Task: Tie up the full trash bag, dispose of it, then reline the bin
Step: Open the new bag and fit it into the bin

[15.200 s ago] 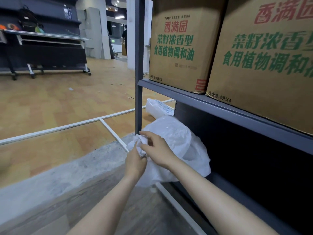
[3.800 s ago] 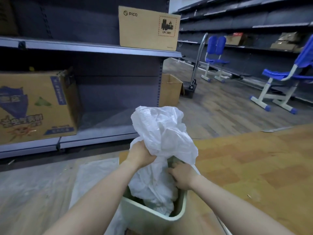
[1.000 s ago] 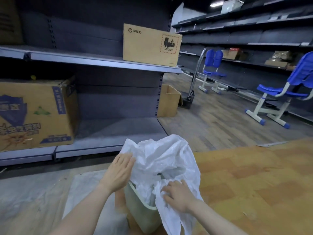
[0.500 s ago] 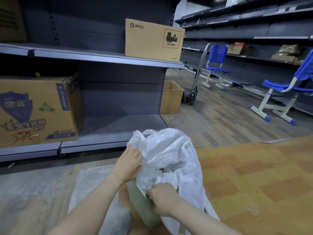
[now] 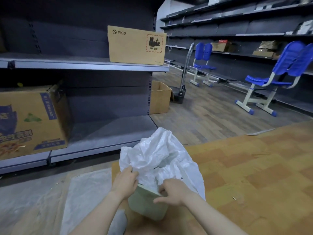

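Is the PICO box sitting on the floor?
No, the PICO box sits on the upper shelf, well above the floor.

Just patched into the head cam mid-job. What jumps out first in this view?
The white bag billowing over the pale green bin at bottom centre, with the left hand and right hand pinching its edge at the rim. Behind, a PICO box sits on the grey shelf; blue chairs stand right.

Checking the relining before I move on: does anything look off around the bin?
The white liner bag still billows above the pale green bin, unseated; both hands, left hand and right hand, grip it at the rim.
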